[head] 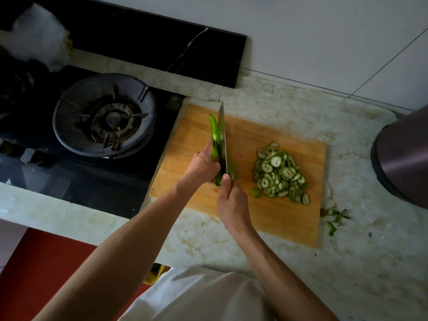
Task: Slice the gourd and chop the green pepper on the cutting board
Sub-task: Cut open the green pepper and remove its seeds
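Where board ends, stove alongside.

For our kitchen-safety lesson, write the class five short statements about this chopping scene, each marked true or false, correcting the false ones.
1. The right hand grips the knife. True.
2. The left hand holds the green pepper. True.
3. The gourd slices sit in a bowl. False: they lie piled on the cutting board.
4. A pot stands on the gas burner. False: the burner is bare.
5. Green scraps lie on the countertop right of the board. True.
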